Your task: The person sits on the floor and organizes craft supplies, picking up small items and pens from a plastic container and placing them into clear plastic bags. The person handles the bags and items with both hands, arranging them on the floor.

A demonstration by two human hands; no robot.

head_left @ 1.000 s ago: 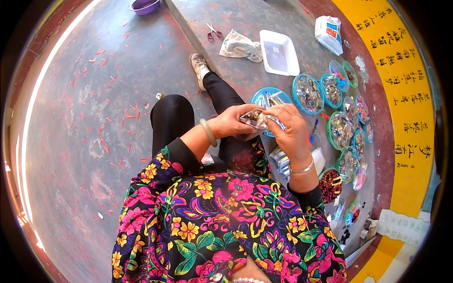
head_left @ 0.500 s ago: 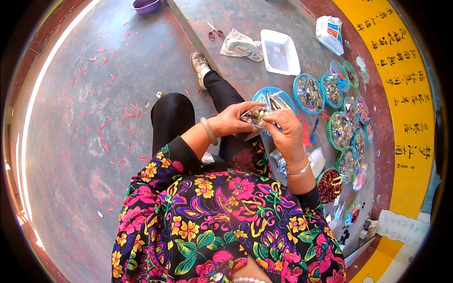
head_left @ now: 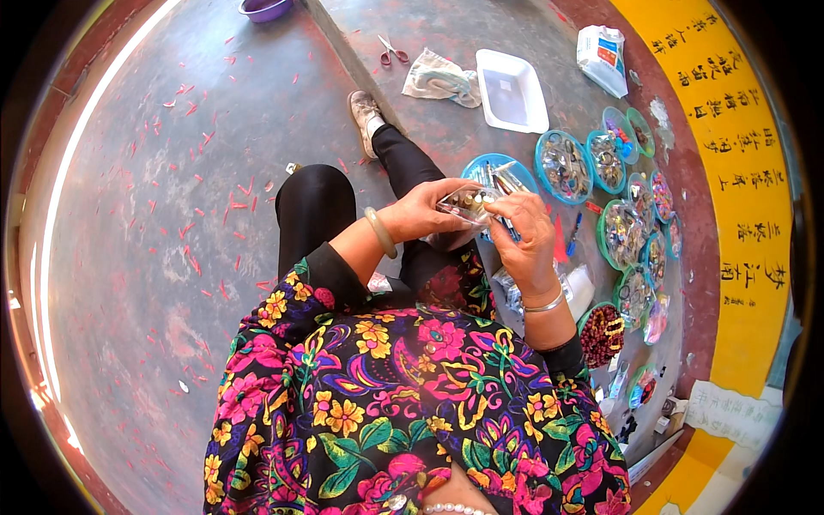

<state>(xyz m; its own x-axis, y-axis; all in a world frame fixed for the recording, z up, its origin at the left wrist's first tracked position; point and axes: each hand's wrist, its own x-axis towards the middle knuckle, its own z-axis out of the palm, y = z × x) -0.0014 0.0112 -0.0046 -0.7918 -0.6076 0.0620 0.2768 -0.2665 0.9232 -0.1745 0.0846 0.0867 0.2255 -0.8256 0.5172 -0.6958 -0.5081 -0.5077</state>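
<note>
Above my lap, my left hand (head_left: 422,211) is wrapped round a clear plastic bag (head_left: 463,204) that holds small dark and gold-coloured pieces. My right hand (head_left: 525,230) pinches the right edge of the bag's opening between thumb and fingers. Whether a small piece sits in that pinch, I cannot make out. Just beyond both hands stands a round blue basket (head_left: 530,174) with long thin items in it, partly covered by the bag and my fingers.
Several round baskets of small goods, such as a blue one (head_left: 538,172) and a green one (head_left: 603,243), fill the floor at right. Farther off lie a white tray (head_left: 542,112), a cloth (head_left: 433,77), scissors (head_left: 394,53) and a white packet (head_left: 603,58). A purple basin (head_left: 265,10) stands far left.
The bag's mouth has opened a little wider toward my right hand. My right hand's fingers have shifted slightly on its edge; the left keeps its hold.
</note>
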